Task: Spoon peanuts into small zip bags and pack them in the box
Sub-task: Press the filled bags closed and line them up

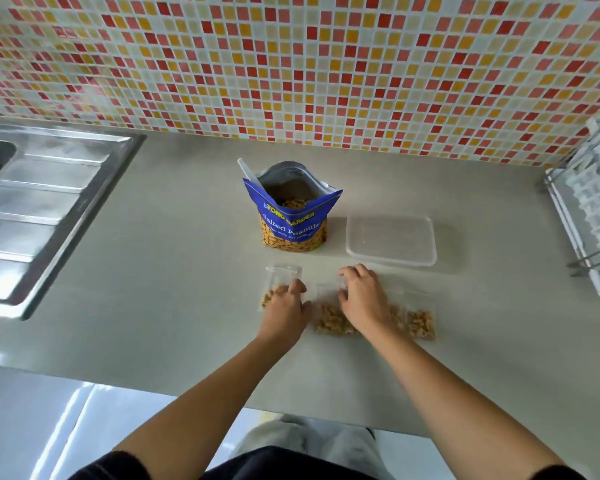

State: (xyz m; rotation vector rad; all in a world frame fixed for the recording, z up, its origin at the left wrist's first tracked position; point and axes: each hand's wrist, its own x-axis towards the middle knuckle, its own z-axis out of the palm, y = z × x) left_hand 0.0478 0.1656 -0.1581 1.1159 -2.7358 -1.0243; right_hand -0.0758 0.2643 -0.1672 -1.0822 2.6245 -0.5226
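An open blue bag of salted peanuts (293, 216) stands mid-counter, with a white spoon handle (247, 170) sticking out of its left side. To its right sits a clear plastic box (391, 260) with nothing in it. Three small zip bags holding peanuts lie in a row nearer me. My left hand (286, 306) lies over the left zip bag (274, 277), fingers curled on it. My right hand (362, 297) covers the top of the middle zip bag (331, 320), its curled fingertips on the bag's upper edge. The right zip bag (420, 323) lies untouched.
A steel sink with a ribbed drainboard (39, 209) fills the left side of the grey counter (174, 271). A white dish rack (593, 216) stands at the right edge. The tiled wall (291, 64) runs behind. The counter's front edge is close to my body.
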